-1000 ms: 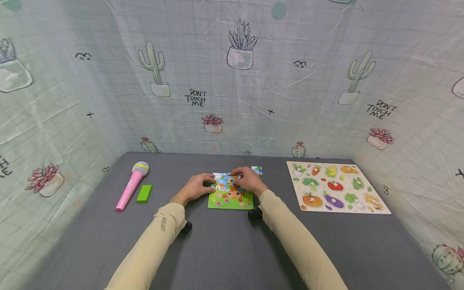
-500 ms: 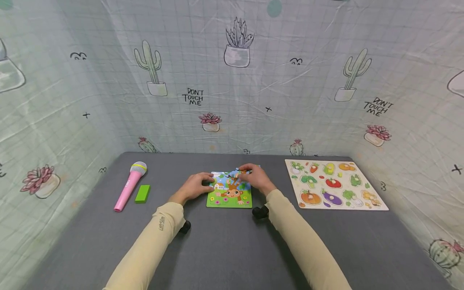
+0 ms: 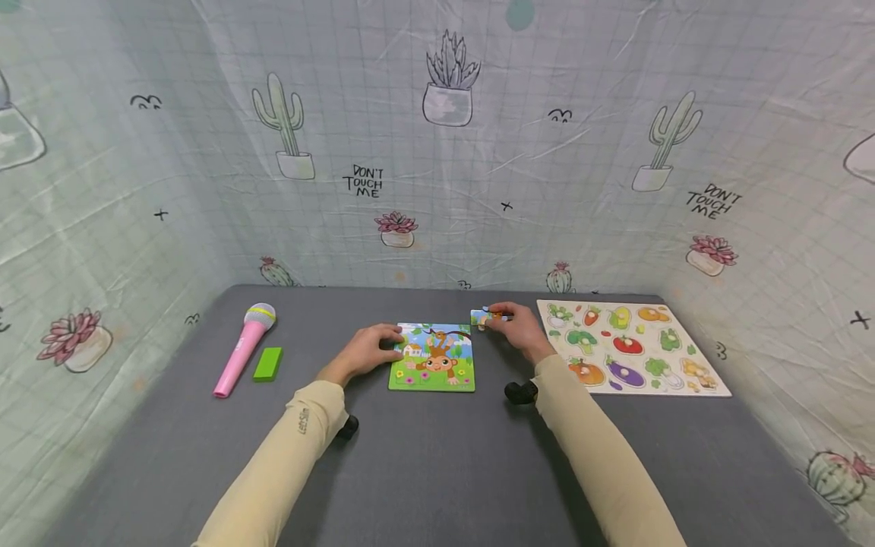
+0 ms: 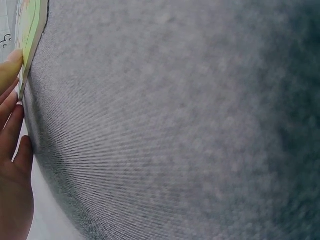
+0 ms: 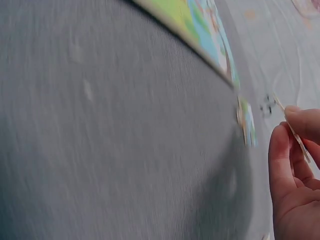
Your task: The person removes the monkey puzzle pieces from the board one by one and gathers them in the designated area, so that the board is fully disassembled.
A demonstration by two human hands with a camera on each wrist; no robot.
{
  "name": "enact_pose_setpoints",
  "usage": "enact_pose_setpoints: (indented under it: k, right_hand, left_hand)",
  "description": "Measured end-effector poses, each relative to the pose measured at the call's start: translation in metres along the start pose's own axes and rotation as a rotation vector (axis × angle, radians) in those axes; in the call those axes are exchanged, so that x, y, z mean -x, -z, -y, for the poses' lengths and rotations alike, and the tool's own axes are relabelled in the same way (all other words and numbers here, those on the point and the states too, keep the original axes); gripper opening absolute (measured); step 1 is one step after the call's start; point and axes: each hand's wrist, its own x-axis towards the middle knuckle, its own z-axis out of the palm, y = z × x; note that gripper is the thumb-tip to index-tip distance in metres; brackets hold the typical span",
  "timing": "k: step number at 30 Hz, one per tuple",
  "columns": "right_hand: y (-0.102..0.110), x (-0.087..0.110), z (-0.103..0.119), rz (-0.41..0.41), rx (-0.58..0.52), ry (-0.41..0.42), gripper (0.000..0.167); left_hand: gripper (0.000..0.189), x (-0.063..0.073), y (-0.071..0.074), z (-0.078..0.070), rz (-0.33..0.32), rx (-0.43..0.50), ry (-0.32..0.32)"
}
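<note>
A square monkey jigsaw puzzle (image 3: 432,372) lies flat in the middle of the grey table. My left hand (image 3: 367,352) rests at its left edge, fingers fairly straight; in the left wrist view, one digit (image 4: 12,67) touches the board's edge. To the right of the puzzle's top corner, my right hand (image 3: 521,328) pinches a small puzzle piece (image 5: 295,132) between thumb and fingers, seen nearly edge-on in the right wrist view. Below and beside the held piece, another puzzle piece (image 5: 246,122) lies on the table close to the board's corner.
A vegetable peg puzzle board (image 3: 639,357) lies on the right, partly behind my right forearm. On the left are a pink toy microphone (image 3: 247,347) and a green block (image 3: 268,365). A cactus-print curtain (image 3: 451,175) closes off the table's back and sides.
My right hand lifts a piece from the puzzle's upper part and carries it right, off the board, near the loose piece. My left hand stays at the left edge.
</note>
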Motion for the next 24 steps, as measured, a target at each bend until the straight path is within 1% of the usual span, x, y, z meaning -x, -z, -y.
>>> enact_pose_setpoints:
  k: [6,12,16,21,24]
  right_hand:
    - [0.022,0.0,-0.013,-0.049,0.045,-0.036,0.035]
    - [0.036,-0.001,-0.02,-0.022,0.095,-0.052,0.036]
    - [0.04,-0.003,-0.023,-0.006,0.121,-0.056,0.035]
    - [0.041,-0.005,-0.024,0.019,0.099,-0.068,0.036]
    - [0.042,-0.005,-0.024,0.028,0.094,-0.065,0.036]
  left_hand:
    - [0.037,-0.001,-0.001,0.001,0.001,0.01,-0.004]
    - [0.037,-0.002,-0.001,0.001,0.0,0.002,-0.009]
    - [0.037,-0.002,0.0,0.0,0.004,-0.002,-0.009]
    - [0.037,-0.001,0.0,0.0,0.0,0.005,0.001]
    - [0.037,-0.001,0.0,0.001,-0.002,0.007,-0.005]
